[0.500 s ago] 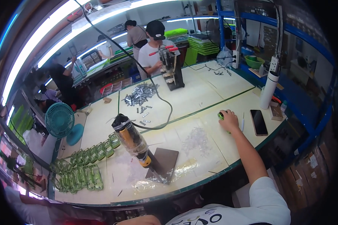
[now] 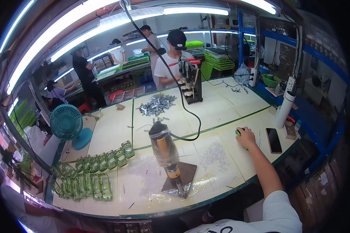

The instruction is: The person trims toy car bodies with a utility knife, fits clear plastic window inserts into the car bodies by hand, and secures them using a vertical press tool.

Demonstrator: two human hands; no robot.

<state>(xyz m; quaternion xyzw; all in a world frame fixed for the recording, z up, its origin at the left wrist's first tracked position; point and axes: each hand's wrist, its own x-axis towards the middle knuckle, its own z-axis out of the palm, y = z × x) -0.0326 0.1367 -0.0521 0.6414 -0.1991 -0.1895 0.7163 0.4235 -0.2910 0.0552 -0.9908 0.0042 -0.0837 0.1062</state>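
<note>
My right hand (image 2: 248, 139) rests on the right part of the table, its fingers curled around a small green and black piece (image 2: 238, 133). Most of that piece is hidden under the fingers, so its kind does not show. Just right of the hand lie a thin white stick (image 2: 259, 136) and a dark-screened phone (image 2: 273, 140). My left hand is out of the picture. In front of me, a yellow and black corded tool (image 2: 165, 149) wrapped in clear plastic stands tip-down on a brown plate (image 2: 190, 175). Small clear plastic bits (image 2: 214, 157) lie between the plate and my hand.
Rows of green plastic frames (image 2: 101, 161) cover the table's left side, near a teal fan (image 2: 67, 122). Metal parts (image 2: 157, 104) are heaped farther back, beside a press with red handles (image 2: 190, 81). A co-worker (image 2: 169, 66) stands behind it. A white cylinder (image 2: 285, 109) stands far right.
The view has shifted, so the table appears lower and the tool farther right. My right hand stays curled on the green and black piece. Skin at the lower edge has left the picture.
</note>
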